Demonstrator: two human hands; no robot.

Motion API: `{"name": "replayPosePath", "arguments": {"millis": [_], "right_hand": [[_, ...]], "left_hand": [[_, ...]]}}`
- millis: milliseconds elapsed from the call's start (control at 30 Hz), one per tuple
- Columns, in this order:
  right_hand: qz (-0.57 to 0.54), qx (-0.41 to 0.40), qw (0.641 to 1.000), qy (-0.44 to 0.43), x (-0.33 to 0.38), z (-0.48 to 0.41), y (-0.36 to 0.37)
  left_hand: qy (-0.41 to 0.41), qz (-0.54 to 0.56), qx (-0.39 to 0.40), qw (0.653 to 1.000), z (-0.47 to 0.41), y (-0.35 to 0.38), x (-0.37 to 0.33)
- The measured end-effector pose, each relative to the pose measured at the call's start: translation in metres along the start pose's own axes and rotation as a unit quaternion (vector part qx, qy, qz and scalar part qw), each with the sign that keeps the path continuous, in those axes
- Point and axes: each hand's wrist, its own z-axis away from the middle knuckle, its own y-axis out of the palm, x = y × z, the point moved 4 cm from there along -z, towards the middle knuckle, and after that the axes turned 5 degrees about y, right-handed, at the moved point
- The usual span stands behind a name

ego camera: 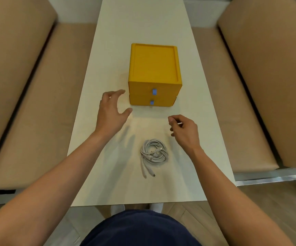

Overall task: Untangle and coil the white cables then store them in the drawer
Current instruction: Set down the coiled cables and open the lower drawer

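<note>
A bundle of white cables lies coiled on the white table, with two plug ends trailing toward me. Beyond it stands a yellow drawer box with two closed drawers, each with a blue pull tab. My left hand hovers just left of the lower drawer, fingers spread and holding nothing. My right hand hovers right of the cables and in front of the box, fingers loosely curled, nothing in it.
Tan cushioned benches run along both sides of the narrow table. The table's near edge is just above my knees. A wood floor shows at the lower right.
</note>
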Motion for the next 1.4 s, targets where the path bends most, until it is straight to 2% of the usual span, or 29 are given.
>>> {"name": "replayPosePath", "arguments": {"millis": [100,233,300,433,567,767,1100,1400], "right_hand": [[0.023,0.013,1.0,-0.012,0.021,-0.027,0.011],[0.085,0.071,0.994,0.015,0.035,-0.06,0.033],[0.092,0.106,0.989,0.055,0.037,-0.071,0.043],[0.047,0.166,0.976,0.132,0.032,-0.083,0.063],[0.009,0.134,0.982,0.131,0.033,-0.096,0.069],[0.037,0.082,0.99,0.111,0.029,-0.099,0.065],[0.101,0.091,0.987,0.08,0.0,-0.032,0.048],[0.099,0.09,0.988,0.075,-0.017,0.004,0.044]], "left_hand": [[0.048,-0.067,0.053,0.995,-0.041,-0.004,-0.011],[0.036,-0.073,0.143,0.986,-0.076,0.007,-0.007],[0.059,-0.05,0.127,0.989,-0.079,0.013,-0.007],[0.117,-0.034,0.045,0.992,-0.074,0.018,-0.015],[0.147,-0.066,0.041,0.986,-0.076,0.019,-0.016],[0.126,-0.123,0.063,0.982,-0.079,0.022,-0.017],[0.119,-0.128,0.07,0.982,-0.078,0.018,-0.018],[0.125,-0.127,0.066,0.982,-0.078,0.02,-0.018]]}}
